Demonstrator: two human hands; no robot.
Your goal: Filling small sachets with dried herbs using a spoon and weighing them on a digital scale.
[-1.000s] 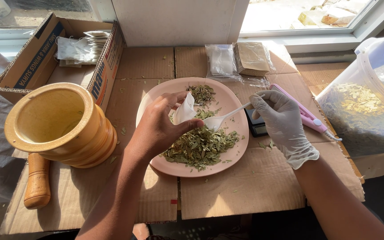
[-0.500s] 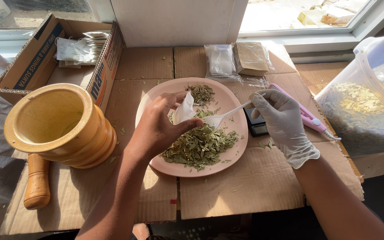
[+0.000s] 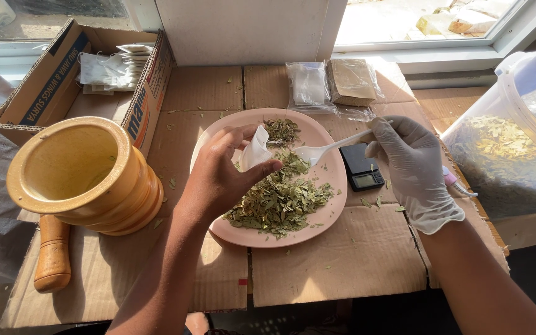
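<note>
Two hands meet over the pink plate (image 3: 218, 232) at the centre of the frame. The bare left hand (image 3: 218, 180) has its fingers (image 3: 265, 169) pinched shut on a small white sachet (image 3: 255, 147), held upright just above the heap of dried green leaves (image 3: 277, 201). The gloved right hand (image 3: 414, 167) grips the handle of a white plastic spoon (image 3: 321, 151), fingers closed round it. Its long axis runs from the right hand down and left, the bowl pointing at the sachet and lying just right of it, not yet touching. A small black scale (image 3: 362, 170) sits on the cardboard-covered bench (image 3: 336, 267) just beside the plate.
</note>
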